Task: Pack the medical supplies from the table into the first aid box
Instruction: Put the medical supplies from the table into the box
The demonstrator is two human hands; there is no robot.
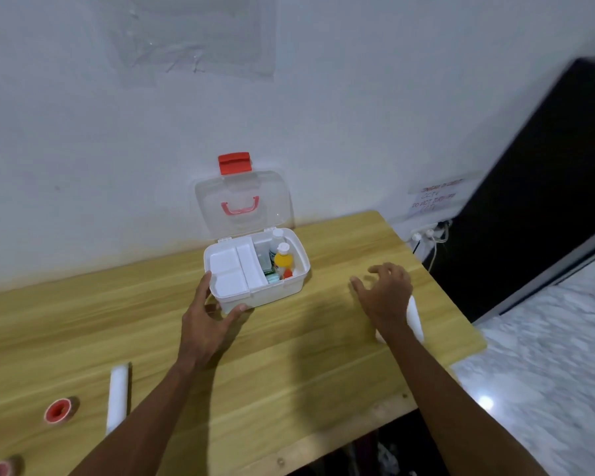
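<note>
**Steadying the box, reaching for the next roll**

While the left hand (210,317) braces the near-left corner of the white plastic first aid box (256,269), thumb and fingers spread against its wall without closing round anything, the right hand (385,297) hovers open and empty over the pale wooden table (289,355), fingers splayed. Just beneath and behind that wrist lies a white cylindrical bandage roll (414,317), partly hidden by the hand; I judge it the next thing to be picked up.

The box sits near the wall with its clear lid (243,201) standing open, red latch (234,163) uppermost. A white divided tray (232,267) fills the left side and is bare. The right compartment already holds a yellow bottle with a white cap (283,259) and some green packets beside it, so room there looks tight.

To do this well, the right hand should turn back and take the roll across its middle, so it does not unwind or roll off the nearby table edge. Keeping the left hand on the corner seems wise, since the light box may slide when something is pushed in. The roll looks long; laying it flat in the tray may suit better than forcing it beside the bottle.

Well apart, near the left front, wait another white roll (117,396) and two red-cored tape spools (58,410).
</note>
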